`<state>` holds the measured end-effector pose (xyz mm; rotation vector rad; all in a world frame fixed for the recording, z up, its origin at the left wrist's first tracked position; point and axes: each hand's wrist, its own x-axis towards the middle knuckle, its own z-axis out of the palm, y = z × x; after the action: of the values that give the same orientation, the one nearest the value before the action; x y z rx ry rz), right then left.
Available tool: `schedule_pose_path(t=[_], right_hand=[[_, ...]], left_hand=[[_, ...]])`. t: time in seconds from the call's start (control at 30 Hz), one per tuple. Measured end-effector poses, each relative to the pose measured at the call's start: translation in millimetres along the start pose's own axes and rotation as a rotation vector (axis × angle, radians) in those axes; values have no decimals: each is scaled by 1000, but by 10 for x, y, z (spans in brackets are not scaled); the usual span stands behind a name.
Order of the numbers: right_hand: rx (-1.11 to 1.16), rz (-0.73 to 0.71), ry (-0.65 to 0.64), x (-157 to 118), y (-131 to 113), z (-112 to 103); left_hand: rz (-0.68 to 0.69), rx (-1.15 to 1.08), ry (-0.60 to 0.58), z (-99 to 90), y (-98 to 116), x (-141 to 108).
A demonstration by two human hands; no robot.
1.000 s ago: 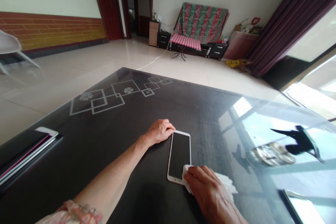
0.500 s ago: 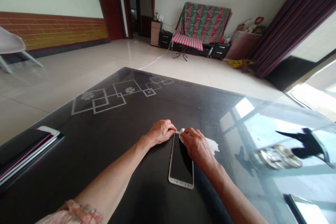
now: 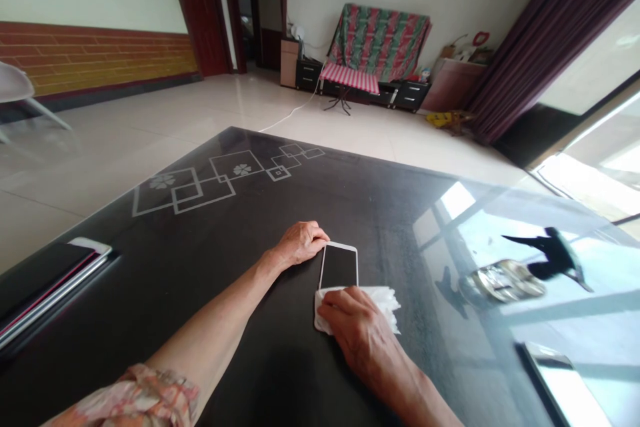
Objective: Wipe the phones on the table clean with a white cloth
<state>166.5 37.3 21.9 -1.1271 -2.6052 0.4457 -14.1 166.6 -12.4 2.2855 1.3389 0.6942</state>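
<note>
A white-framed phone lies face up on the dark glossy table, its screen black. The curled fingers of my left hand grip its upper left corner. Over the lower part of the phone, my right hand presses a white tissue, bunched under the fingers and spreading out to the right. The tissue and hand hide the phone's bottom end.
Stacked devices lie at the table's left. To the right are a shiny round metal object, a black object and another phone. A white chair stands far left.
My right hand has slid down the phone with the tissue, from its top end to its lower part, baring the upper screen. My left hand stays at the upper corner. The view has shifted slightly.
</note>
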Motion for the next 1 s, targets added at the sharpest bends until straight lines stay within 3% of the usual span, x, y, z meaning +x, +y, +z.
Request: schedule_pose_path(t=[0.23, 0.4, 0.5, 0.63, 0.73, 0.83, 1.0], right_hand=[[1, -50, -69, -242, 43, -56], [-184, 74, -60, -357, 193, -265], [-267, 123, 38, -377, 251, -462], [-182, 78, 222, -325, 222, -604], [-44, 77, 323, -219, 149, -556], [75, 79, 424, -95, 83, -451], [93, 117, 517, 1, 53, -341]], left_hand=[[-29, 2, 9, 25, -16, 3], [-49, -16, 11, -31, 42, 19], [-73, -49, 51, -67, 155, -45], [-116, -147, 147, -68, 380, -268], [-138, -277, 167, -46, 556, -467], [-143, -455, 110, -20, 697, -621], [-190, -724, 17, 5, 819, -755]])
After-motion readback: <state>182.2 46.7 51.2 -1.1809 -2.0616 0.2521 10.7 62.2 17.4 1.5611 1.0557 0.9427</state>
